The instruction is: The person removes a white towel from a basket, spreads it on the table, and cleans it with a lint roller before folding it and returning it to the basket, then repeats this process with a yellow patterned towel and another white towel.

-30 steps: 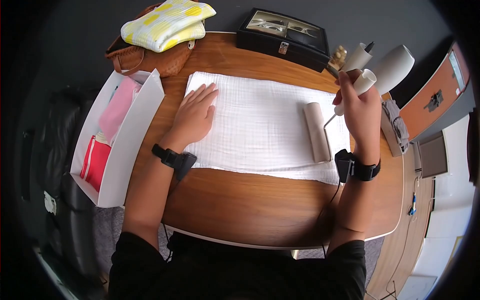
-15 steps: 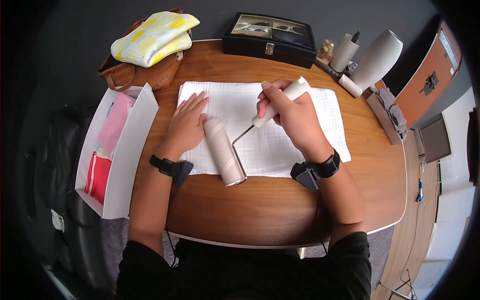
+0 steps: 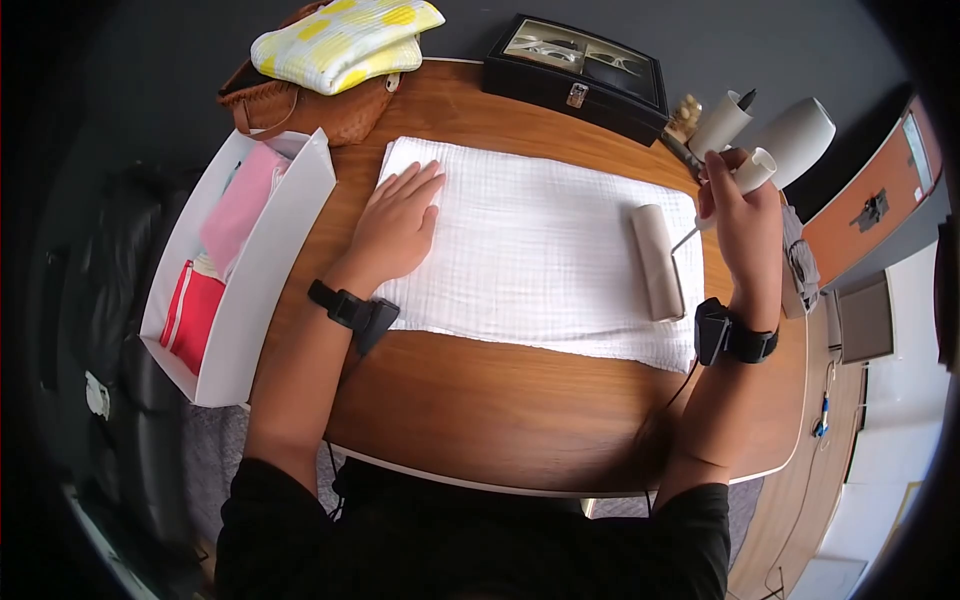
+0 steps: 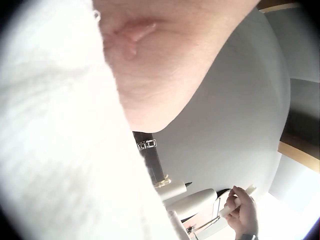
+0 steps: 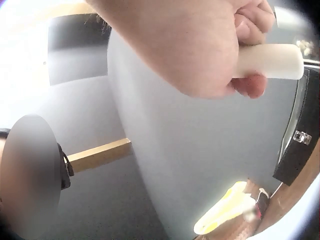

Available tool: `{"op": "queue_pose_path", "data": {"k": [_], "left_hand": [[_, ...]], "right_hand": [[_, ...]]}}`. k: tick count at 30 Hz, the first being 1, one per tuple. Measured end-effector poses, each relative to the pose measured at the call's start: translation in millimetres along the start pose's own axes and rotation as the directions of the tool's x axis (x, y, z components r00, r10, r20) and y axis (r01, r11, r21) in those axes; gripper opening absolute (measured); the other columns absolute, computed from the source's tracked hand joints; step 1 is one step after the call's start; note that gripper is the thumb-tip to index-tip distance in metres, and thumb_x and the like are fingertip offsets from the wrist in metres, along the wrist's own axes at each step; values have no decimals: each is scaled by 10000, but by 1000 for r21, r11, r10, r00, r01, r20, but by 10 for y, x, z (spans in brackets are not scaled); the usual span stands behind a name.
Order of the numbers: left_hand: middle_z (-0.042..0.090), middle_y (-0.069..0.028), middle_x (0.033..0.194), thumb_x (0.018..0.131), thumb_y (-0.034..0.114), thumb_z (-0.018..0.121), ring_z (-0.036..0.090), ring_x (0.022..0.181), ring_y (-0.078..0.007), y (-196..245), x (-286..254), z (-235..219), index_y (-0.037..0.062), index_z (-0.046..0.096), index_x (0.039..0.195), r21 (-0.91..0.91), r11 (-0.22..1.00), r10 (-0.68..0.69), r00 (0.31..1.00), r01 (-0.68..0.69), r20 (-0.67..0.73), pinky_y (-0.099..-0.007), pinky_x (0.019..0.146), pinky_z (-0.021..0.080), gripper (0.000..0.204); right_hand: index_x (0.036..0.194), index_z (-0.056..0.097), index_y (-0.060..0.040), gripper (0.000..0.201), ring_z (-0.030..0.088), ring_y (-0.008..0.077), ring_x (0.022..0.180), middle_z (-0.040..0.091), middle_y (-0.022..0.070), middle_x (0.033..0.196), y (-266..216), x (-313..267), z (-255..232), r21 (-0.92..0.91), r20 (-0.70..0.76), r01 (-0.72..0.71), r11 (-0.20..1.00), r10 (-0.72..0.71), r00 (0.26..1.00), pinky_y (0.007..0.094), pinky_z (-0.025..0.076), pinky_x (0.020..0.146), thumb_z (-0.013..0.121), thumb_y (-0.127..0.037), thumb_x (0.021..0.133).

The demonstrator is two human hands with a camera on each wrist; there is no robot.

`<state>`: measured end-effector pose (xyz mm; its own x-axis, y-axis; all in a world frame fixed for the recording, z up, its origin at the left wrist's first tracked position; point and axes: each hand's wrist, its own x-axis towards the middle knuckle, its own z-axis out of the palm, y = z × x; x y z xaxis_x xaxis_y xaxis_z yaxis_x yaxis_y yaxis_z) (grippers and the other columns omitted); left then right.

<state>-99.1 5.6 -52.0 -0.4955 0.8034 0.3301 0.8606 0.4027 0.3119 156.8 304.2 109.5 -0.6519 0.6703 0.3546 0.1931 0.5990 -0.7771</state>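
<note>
A white cloth [image 3: 540, 250] lies spread flat on the wooden table. My left hand [image 3: 398, 225] rests palm down on its left end, fingers straight. At the cloth's right end, my right hand [image 3: 745, 225] grips the white handle [image 3: 756, 170] of a lint roller. The roller's pale cylinder [image 3: 658, 262] lies on the cloth near its right edge. In the right wrist view the fingers of my right hand [image 5: 200, 45] curl round the handle [image 5: 275, 61]. The left wrist view shows the cloth [image 4: 60, 140] beside my left hand [image 4: 160, 60].
On the left stands a white box [image 3: 265, 270] with pink and red folded fabric. Behind it, a brown bag [image 3: 340, 115] carries a yellow-and-white cloth [image 3: 345, 45]. A black glasses case [image 3: 575, 85], a white cup [image 3: 722, 120], a white vase [image 3: 800, 135] and a grey box [image 3: 800, 265] line the back and right.
The roller went from the cloth's right side to its left beside my left hand, then back to the right edge. My left hand has stayed on the cloth's left end.
</note>
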Motion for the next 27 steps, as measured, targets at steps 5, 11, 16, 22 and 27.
{"op": "queue_pose_path", "data": {"k": [5,11,16,22,27], "left_hand": [[496,-134,1686,1093,112,539,398,1595,-330,5,23,4,38,580,1532,16,1000,1,1000,-1,6,-490,1320,289,447],[477,-127,1700,1104,146,519,386,1604,-322,36,27,-20,42,576,1536,19,1000,-11,999,11,35,-492,1328,273,448],[510,-110,1679,1080,98,557,404,1595,-321,32,26,-27,46,581,1531,19,1000,-3,1000,3,14,-496,1314,302,454],[484,-134,1693,1100,139,525,396,1596,-339,-8,16,4,39,574,1532,22,999,28,1000,-28,9,-503,1321,284,446],[482,-137,1694,1102,139,529,399,1594,-338,-2,24,13,39,571,1537,29,1000,11,1000,-12,18,-504,1322,281,448]], "right_hand": [[997,761,-35,231,632,98,644,655,12,697,-201,-203,222,-9,108,35,999,-34,994,314,493,618,717,-253,1059],[945,691,-7,250,640,94,670,684,24,739,-525,-442,529,489,354,-131,862,-59,934,270,512,660,701,-217,1080],[931,680,-2,236,670,129,721,720,42,758,-380,-411,698,578,497,-261,773,-79,864,301,538,767,654,-176,1090],[963,710,0,239,677,122,665,695,30,751,-236,-212,322,400,216,-66,914,-25,976,299,548,630,670,-207,1077],[946,726,-18,288,644,125,636,658,48,671,8,9,-81,9,70,22,1000,-23,997,331,506,631,697,-282,1059]]}}
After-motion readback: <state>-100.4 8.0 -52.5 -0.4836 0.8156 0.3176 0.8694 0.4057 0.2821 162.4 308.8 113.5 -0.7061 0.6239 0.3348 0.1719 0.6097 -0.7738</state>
